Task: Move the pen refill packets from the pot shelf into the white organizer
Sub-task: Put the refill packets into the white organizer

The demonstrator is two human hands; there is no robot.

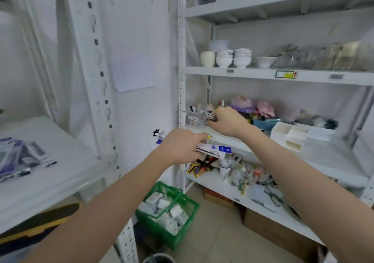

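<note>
Forearms: two bare forearms enter from 6 o'clock and reach up toward the white metal shelving unit point(181, 84) at 1 o'clock.
Left hand: the left hand point(180, 147), just below frame centre, has its fingers curled round a bundle of long white and blue pen refill packets point(214, 150); the packet ends stick out at 10 o'clock and 3 o'clock of the fist.
Right hand: the right hand point(226, 121), just above and right of the left, pinches a second set of black-and-white refill packets point(202, 113) whose free end points to 10 o'clock.
Grey holder: a small grey rack point(193, 120) stands at the left end of the shelf board, directly under the right hand's packets; whether they touch it I cannot tell.
White organizer: a white plastic desk organizer with open compartments point(287, 136) sits on the same shelf board at 3 o'clock of the right hand, well apart from both bundles.
Shelf above: white ceramic bowls in stacks point(232, 58) at 12 o'clock.
Shelf below: a jumble of small tools and packets point(238, 171) at 5 o'clock of the left hand.
Floor: a green plastic basket of white boxes point(168, 212) at 6 o'clock.
Left table: a white table point(50, 177) at 9 o'clock carries more flat packets point(18, 159).
</note>
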